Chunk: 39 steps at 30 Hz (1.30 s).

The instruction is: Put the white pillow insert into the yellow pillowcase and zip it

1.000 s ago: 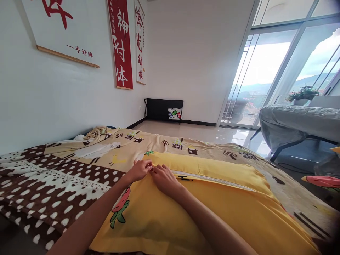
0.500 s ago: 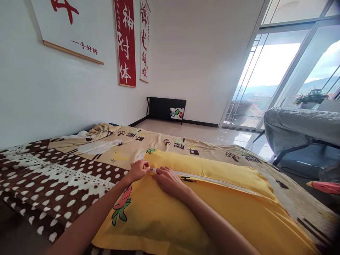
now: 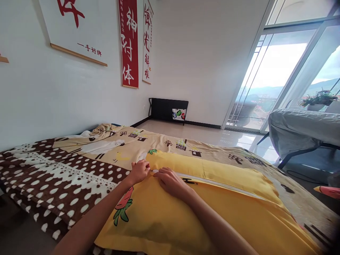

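A plump yellow pillow (image 3: 233, 212) with carrot prints lies across the bed, its long white zipper (image 3: 217, 185) running along the upper side. At the zipper's left end, my left hand (image 3: 140, 171) is closed in a pinch on the pillowcase fabric. Just to its right, my right hand (image 3: 170, 180) has bent fingers gripping the zipper near that same end. The small zipper pull is hidden by the fingers. A short gap separates the two hands.
Under the pillow spreads a beige and brown dotted blanket (image 3: 87, 177). A black folded frame (image 3: 164, 108) leans on the far wall. To the right stands a grey-covered table (image 3: 305, 127) by the glass doors (image 3: 276, 67). A pink pointed object (image 3: 329, 191) shows at the right edge.
The view has shifted slightly, so everything sits a little further right. My left hand's fingers have curled in more tightly, and both hands stay at the zipper's left end.
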### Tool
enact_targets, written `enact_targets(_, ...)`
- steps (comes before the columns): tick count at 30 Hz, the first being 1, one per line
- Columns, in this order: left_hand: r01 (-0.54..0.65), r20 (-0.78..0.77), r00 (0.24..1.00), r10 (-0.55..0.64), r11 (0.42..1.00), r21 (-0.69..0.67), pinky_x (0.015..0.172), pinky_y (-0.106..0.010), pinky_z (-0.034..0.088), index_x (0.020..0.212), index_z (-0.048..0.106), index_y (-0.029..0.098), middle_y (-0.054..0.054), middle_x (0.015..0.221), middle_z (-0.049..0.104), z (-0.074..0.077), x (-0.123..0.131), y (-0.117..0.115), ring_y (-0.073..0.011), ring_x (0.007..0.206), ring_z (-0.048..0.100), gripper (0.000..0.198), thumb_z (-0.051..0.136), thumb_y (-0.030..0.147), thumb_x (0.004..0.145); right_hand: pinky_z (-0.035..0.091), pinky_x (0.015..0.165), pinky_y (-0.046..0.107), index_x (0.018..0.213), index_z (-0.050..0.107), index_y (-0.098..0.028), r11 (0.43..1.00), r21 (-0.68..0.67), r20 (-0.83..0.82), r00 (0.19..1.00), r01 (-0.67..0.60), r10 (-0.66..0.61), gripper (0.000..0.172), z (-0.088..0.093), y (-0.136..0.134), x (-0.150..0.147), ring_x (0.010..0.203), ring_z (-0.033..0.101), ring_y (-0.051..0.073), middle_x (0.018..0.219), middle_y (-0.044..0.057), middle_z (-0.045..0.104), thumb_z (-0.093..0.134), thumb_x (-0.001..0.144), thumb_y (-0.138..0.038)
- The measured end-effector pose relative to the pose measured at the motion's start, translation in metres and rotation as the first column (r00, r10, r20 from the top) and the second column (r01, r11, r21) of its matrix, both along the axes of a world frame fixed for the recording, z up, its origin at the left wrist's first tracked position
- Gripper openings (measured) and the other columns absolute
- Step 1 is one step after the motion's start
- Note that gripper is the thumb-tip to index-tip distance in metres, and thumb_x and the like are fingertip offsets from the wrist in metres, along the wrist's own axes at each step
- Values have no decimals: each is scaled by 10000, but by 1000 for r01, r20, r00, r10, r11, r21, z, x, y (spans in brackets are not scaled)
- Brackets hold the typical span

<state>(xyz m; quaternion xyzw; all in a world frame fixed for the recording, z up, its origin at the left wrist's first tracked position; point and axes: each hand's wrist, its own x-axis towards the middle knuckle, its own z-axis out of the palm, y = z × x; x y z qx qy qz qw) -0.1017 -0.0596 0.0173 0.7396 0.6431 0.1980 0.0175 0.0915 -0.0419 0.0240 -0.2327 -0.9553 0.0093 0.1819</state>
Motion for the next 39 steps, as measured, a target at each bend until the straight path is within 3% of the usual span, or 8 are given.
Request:
enact_targets(4,130,-125,985,-115,984,118,872,-426,252,874,570,176,-89,1014,614,-1,0,-11,-236,1002,516,288,286,167,925,374,811,271,1150,591,-154,995,-26,17,995,95,-94,370,4,-2,-1,890,564,172,958,74,651,429,833,-53)
enact_targets(9,72,-118,992,-54,985,158,841,-431,245,855,524,154,-101,953,601,-3,4,-10,-240,953,519,245,289,178,918,369,815,279,1078,631,-156,991,32,148,980,131,-134,336,9,-8,-8,905,573,184,973,86,652,419,837,-55)
enact_targets(15,-16,33,999,15,999,37,763,-380,264,765,493,162,-54,875,626,-1,2,-1,-205,866,558,184,354,216,875,367,824,265,982,644,-139,994,44,211,972,98,-105,307,12,-9,-9,890,576,173,933,89,655,401,824,-38)
enact_targets(21,22,82,996,-18,999,-43,759,-370,264,748,508,166,-40,855,633,-10,-6,4,-195,849,556,184,383,244,859,374,770,247,950,660,-162,991,-45,169,979,123,-114,286,13,-8,-7,858,605,166,919,78,676,416,827,-79)
enact_targets(25,83,73,994,-83,997,-2,779,-381,266,798,514,171,-52,898,617,-10,-4,-1,-196,862,529,249,305,257,903,387,709,248,1109,639,-199,958,-98,120,959,270,-258,318,23,-1,-14,882,640,182,975,80,701,377,929,-193)
enact_targets(28,101,70,992,-103,994,33,788,-388,272,803,501,172,-64,907,607,-10,-2,-4,-208,871,519,285,260,264,923,391,650,270,1052,677,-191,926,-20,215,906,376,-363,314,31,5,-25,880,663,234,952,113,711,394,952,-283)
enact_targets(34,28,118,993,-33,998,48,787,-387,282,781,492,173,-66,888,603,-11,-1,-3,-223,880,527,221,315,254,884,407,673,298,876,702,-126,953,97,321,897,288,-304,246,24,10,-39,865,669,270,878,169,700,456,884,-140)
enact_targets(39,-32,222,974,45,998,-62,767,-353,296,683,476,166,-7,712,579,-10,-5,1,-183,735,541,201,390,280,825,398,696,310,856,693,-121,958,133,332,899,256,-286,270,21,6,-35,863,660,264,834,161,694,432,837,-53)
